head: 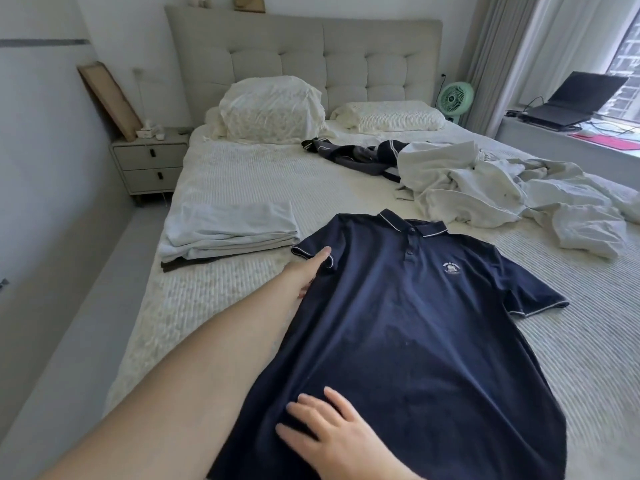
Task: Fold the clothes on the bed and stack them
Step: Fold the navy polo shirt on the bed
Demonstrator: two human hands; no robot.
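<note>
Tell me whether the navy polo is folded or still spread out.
Spread out. The navy polo lies flat, front up, both sleeves out to the sides, collar toward the headboard. The left hand touches one sleeve; the right hand rests on the lower part.

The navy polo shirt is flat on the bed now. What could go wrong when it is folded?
1. The navy polo shirt lies skewed, so its folds may come out crooked.
2. The left hand reaches under the sleeve; pulling may wrinkle the body.
3. The folded stack lies close and could be knocked.

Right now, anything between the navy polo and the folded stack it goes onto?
Nothing visible. The navy polo lies flat under both hands; only bare bedspread separates its sleeve from the folded stack beside it.
</note>
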